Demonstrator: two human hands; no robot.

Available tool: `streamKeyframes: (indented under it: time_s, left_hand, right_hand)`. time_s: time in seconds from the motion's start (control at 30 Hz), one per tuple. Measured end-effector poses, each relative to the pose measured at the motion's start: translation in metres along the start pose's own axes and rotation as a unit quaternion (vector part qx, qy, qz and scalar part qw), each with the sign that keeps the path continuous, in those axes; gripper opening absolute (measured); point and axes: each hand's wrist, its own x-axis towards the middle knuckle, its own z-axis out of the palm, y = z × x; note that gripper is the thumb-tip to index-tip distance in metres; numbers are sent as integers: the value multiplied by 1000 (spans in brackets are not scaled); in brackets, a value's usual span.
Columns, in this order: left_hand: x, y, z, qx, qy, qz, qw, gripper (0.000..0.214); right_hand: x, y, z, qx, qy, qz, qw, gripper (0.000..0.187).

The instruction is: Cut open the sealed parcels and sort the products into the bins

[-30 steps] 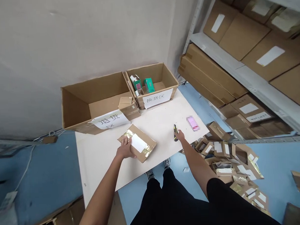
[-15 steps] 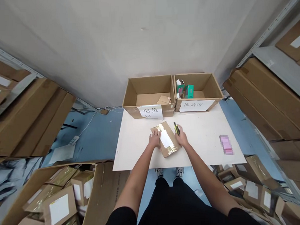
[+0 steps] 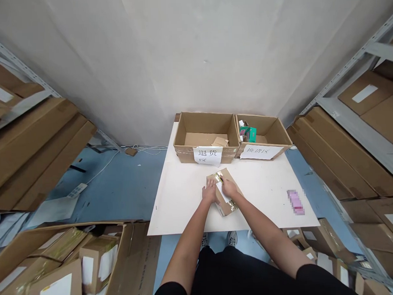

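Brown parcel (image 3: 224,194) with shiny gold tape and a white label; white tabletop (image 3: 182,195); pink item (image 3: 295,201); blue floor (image 3: 127,184); green packs (image 3: 248,133) in a brown box (image 3: 281,136).
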Motion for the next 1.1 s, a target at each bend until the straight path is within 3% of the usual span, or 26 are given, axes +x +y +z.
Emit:
streamKeyframes:
  time_s: [0.27,0.4,0.53,0.73,0.8,0.9,1.0,1.1]
  left_hand:
    - [-3,-11,0,5,8,34,999,145]
    - [-3,-11,-2,7,4,31,999,147]
    - [1,-6,-4,28,3,22,999,148]
    - [9,2,-6,35,-2,-5,999,156]
    - [8,2,-7,34,12,-1,999,156]
    - [1,13,-5,55,22,2,998,150]
    - [-13,47,10,86,21,-34,996,140]
    - [-29,95,42,103,48,-87,990,132]
  right_hand:
    - [-19,-11,-11,-48,-69,51,995,73]
    - [-27,-2,-26,-45,-130,74,988,65]
    - [-62,25,-22,-18,-143,88,986,58]
    - [-149,90,-15,-5,-160,96,983,57]
    - [-164,112,-23,13,-130,100,986,58]
    - [-163,134,-33,64,-21,131,989,62]
    - [-139,137,-29,112,46,191,974,78]
    - [-108,131,-20,127,75,227,963,98]
